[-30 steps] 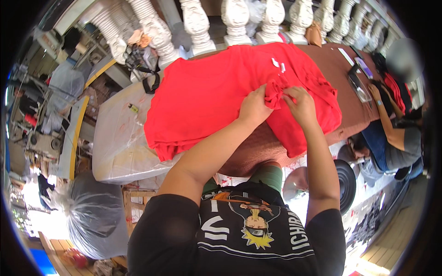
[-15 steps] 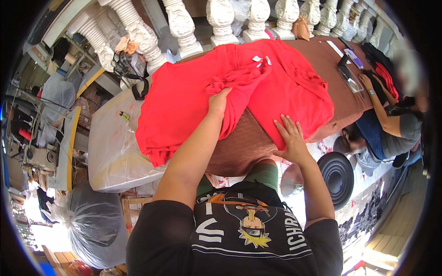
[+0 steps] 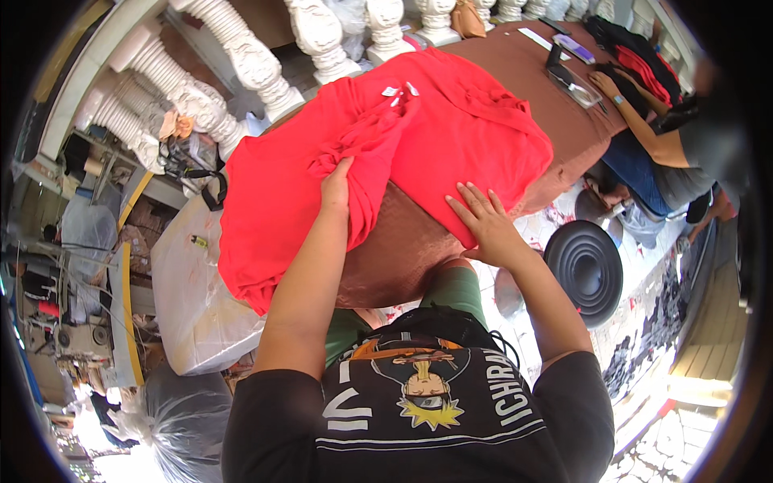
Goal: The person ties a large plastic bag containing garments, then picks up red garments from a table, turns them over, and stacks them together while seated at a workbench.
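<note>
A red garment [image 3: 278,173] is spread over the brown-covered table in front of me, with small white tags showing near its far middle. My left hand [image 3: 336,187] is closed on a bunched fold of the red cloth, its fingertips partly hidden in the folds. My right hand [image 3: 485,223] lies flat with fingers spread on a smooth red part at the near right edge. Between my two hands a wedge of brown cover shows. Whether the red cloth is one garment or more, I cannot tell.
On the brown cover [image 3: 515,64] to the right lie a purple box [image 3: 576,48] and a clear case [image 3: 576,88]. A co-worker's arm [image 3: 640,125] rests there beside dark and red cloth. White balusters [image 3: 250,52] line the far side. A black round stool [image 3: 584,270] stands at right.
The view has turned, so the table and its contents sit further left and more tilted. Both hands keep their places on the red cloth, the left still gripping, the right still flat.
</note>
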A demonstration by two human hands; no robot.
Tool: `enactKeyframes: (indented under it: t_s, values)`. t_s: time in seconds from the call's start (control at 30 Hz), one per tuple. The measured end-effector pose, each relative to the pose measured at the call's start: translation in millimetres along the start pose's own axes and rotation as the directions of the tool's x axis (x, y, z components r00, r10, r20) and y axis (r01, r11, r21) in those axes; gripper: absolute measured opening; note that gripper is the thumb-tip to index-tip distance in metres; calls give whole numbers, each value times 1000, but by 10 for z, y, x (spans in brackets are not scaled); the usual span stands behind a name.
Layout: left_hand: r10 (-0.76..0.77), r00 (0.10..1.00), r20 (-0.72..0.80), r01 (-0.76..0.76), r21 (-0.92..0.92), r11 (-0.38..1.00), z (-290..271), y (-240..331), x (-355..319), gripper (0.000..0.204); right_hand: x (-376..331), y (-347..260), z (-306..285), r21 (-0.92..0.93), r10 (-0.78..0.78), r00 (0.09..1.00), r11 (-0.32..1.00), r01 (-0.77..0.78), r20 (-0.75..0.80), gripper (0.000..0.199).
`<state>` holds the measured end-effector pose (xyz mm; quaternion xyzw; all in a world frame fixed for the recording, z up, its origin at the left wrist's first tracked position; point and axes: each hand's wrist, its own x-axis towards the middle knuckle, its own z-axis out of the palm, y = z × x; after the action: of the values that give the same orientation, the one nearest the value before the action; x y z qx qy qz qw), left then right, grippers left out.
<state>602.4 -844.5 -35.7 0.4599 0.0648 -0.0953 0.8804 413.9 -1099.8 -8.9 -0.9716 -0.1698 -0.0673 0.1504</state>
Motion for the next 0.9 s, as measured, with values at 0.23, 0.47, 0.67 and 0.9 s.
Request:
enactKeyframes:
  t_s: [0.23,0.47,0.67,0.9]
  values:
    - [-50,996,-73,59,131,990,69,11,-51,46,-126,270,-67,238,-56,996,968,72,-75,78]
    - [76,993,-89,-55,221,974,49,0,-67,50,-79,363,-109,455,-14,998,889,39,-59,57]
    - [196,979,55,-203,304,931,176,-43,-230,51,-54,438,-65,581,94,992,814,-31,-79,26]
    - [133,990,50,-142,264,954,125,-48,-193,52,142,442,-367,551,160,987,825,-123,-18,21]
